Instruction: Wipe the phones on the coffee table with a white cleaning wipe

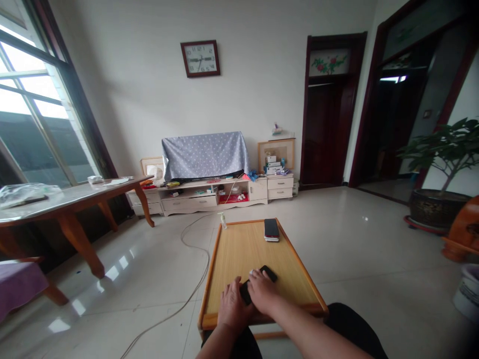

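Observation:
On a small bamboo-topped table (pixel 239 249) right in front of me lies a black phone-like object (pixel 262 279). My left hand (pixel 232 304) rests at its near end with fingers curled onto it. My right hand (pixel 262 291) lies over its middle, holding a small white cloth or wipe (pixel 253 272) against it. A second phone (pixel 271 229) with a red edge lies at the table's far right. A small clear bottle (pixel 223 220) stands at the far left corner.
A white cable (pixel 194 279) runs across the glossy floor left of the table. A wooden table (pixel 71 199) stands at left by the window, a low TV cabinet (pixel 209 194) at the back wall, a potted plant (pixel 441 189) at right.

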A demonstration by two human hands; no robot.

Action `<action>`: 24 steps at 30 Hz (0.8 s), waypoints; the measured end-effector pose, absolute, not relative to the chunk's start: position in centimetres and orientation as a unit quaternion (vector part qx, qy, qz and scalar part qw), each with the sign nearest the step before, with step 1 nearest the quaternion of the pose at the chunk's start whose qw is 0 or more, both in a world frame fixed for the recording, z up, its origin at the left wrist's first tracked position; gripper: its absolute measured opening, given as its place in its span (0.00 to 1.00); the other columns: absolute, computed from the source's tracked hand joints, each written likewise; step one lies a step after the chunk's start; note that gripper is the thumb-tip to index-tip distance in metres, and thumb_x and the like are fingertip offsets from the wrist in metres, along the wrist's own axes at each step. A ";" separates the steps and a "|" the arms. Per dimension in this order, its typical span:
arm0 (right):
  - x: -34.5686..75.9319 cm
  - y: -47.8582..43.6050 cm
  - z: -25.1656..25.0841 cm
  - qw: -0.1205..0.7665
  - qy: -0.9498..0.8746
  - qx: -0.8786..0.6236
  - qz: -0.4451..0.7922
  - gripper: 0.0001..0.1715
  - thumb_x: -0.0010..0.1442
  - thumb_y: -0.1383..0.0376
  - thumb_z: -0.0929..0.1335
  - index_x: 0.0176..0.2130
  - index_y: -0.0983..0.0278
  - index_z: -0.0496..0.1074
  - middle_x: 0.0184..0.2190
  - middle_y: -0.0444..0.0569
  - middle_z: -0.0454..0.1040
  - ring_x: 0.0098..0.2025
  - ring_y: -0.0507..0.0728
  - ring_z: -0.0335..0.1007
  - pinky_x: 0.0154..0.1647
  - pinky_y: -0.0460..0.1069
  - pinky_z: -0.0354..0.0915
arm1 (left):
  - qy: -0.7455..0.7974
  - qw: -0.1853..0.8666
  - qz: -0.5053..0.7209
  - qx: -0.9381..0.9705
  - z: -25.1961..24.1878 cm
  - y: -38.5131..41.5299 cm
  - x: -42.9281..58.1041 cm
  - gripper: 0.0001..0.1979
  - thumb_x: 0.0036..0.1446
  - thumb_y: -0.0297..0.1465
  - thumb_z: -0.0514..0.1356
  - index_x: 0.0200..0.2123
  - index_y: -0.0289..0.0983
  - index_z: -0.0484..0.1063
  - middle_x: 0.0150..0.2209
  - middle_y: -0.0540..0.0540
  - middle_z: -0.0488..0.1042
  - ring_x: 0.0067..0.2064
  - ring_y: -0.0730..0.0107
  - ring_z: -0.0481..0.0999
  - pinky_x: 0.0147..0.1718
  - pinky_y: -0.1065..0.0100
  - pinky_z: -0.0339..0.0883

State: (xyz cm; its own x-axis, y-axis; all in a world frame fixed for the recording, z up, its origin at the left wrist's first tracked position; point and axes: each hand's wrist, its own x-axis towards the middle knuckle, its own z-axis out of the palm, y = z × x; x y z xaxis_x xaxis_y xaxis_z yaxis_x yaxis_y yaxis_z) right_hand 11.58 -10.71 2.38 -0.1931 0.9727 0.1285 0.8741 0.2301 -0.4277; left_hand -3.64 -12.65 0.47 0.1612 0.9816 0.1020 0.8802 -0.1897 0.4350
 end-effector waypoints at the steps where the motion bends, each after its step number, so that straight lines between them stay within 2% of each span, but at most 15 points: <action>1: 10.8 -11.2 2.3 0.183 -0.777 -0.585 0.142 0.23 0.71 0.57 0.60 0.60 0.60 0.69 0.64 0.54 0.67 0.67 0.60 0.58 0.69 0.60 0.52 | 0.617 0.137 0.181 0.753 0.4 -12.6 -3.7 0.43 0.48 0.42 0.62 0.66 0.36 0.54 0.61 0.38 0.69 0.62 0.55 0.65 0.61 0.60 0.52; 4: 10.3 -11.8 2.2 0.174 -0.796 -0.557 0.162 0.27 0.70 0.61 0.55 0.61 0.60 0.68 0.64 0.52 0.68 0.69 0.57 0.56 0.71 0.56 0.46 | 0.611 0.142 0.190 0.755 0.3 -12.6 -3.8 0.45 0.48 0.42 0.63 0.67 0.35 0.52 0.62 0.37 0.68 0.62 0.54 0.65 0.62 0.59 0.52; 8: 12.8 -10.9 2.6 0.180 -0.753 -0.616 0.149 0.32 0.70 0.60 0.51 0.65 0.68 0.64 0.68 0.61 0.61 0.72 0.64 0.50 0.73 0.65 0.38 | 0.618 0.154 0.196 0.746 0.2 -12.6 -3.8 0.44 0.49 0.43 0.62 0.67 0.37 0.51 0.60 0.42 0.71 0.62 0.57 0.65 0.62 0.61 0.53; 11: 13.0 -11.3 2.5 0.178 -0.741 -0.630 0.147 0.34 0.70 0.59 0.50 0.66 0.72 0.61 0.69 0.65 0.58 0.73 0.66 0.47 0.72 0.67 0.38 | 0.621 0.155 0.188 0.745 0.0 -12.5 -3.8 0.43 0.50 0.42 0.62 0.67 0.38 0.52 0.61 0.43 0.70 0.63 0.58 0.64 0.62 0.62 0.53; 15: 11.1 -13.6 1.9 0.166 -0.788 -0.569 0.167 0.32 0.70 0.58 0.52 0.67 0.62 0.61 0.68 0.53 0.61 0.72 0.58 0.50 0.73 0.59 0.41 | 0.618 0.148 0.194 0.748 -0.1 -12.4 -4.0 0.34 0.55 0.36 0.59 0.65 0.38 0.57 0.61 0.43 0.71 0.62 0.60 0.66 0.61 0.63 0.53; 18: 11.7 -14.1 1.6 0.168 -0.787 -0.569 0.168 0.31 0.70 0.58 0.52 0.66 0.58 0.62 0.68 0.49 0.62 0.72 0.57 0.50 0.74 0.60 0.39 | 0.618 0.148 0.188 0.749 0.1 -12.5 -4.0 0.34 0.53 0.38 0.60 0.63 0.40 0.58 0.61 0.43 0.71 0.62 0.60 0.66 0.61 0.64 0.53; 21: 14.3 -13.0 1.7 0.175 -0.748 -0.623 0.151 0.33 0.70 0.57 0.50 0.66 0.64 0.63 0.69 0.56 0.59 0.73 0.62 0.48 0.73 0.66 0.38 | 0.622 0.145 0.185 0.747 0.3 -12.5 -3.9 0.37 0.50 0.43 0.62 0.63 0.40 0.59 0.60 0.43 0.71 0.62 0.58 0.65 0.61 0.63 0.54; 24: 15.7 -12.3 1.6 0.179 -0.721 -0.656 0.133 0.36 0.70 0.56 0.49 0.66 0.70 0.61 0.69 0.62 0.57 0.73 0.67 0.45 0.72 0.69 0.36 | 0.623 0.142 0.182 0.748 0.3 -12.5 -3.7 0.38 0.48 0.42 0.62 0.62 0.40 0.59 0.60 0.43 0.71 0.62 0.58 0.65 0.61 0.62 0.54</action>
State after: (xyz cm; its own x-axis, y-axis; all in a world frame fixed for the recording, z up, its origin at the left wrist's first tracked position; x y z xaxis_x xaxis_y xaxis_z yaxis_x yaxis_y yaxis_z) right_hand 15.71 -12.31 1.65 -0.0741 0.9938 0.0830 0.8985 0.1026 -0.4269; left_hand -3.74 -12.52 0.33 0.1579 0.9828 0.0960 0.8795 -0.1842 0.4388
